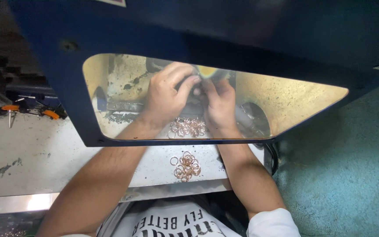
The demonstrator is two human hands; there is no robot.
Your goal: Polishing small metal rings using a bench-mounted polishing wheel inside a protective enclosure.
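From the head cam, we've got both hands inside the blue hood [66,87], behind its window. Left hand [165,94] and right hand [219,103] pinch something tiny at the yellow wheel [208,71]; we can't make out what. Rose-gold rings [186,166] are piled on the desk [31,153], more rings inside [188,127], so plenty looks left.

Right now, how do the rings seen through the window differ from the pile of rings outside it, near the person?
The rings behind the window lie just under the left hand and right hand; the outer pile lies between the forearms, untouched. The inner ones spread wide and look hazy through the pane; the outer pile is narrower and sharper. Both are small, thin, coppery-gold rings on the pale bench.
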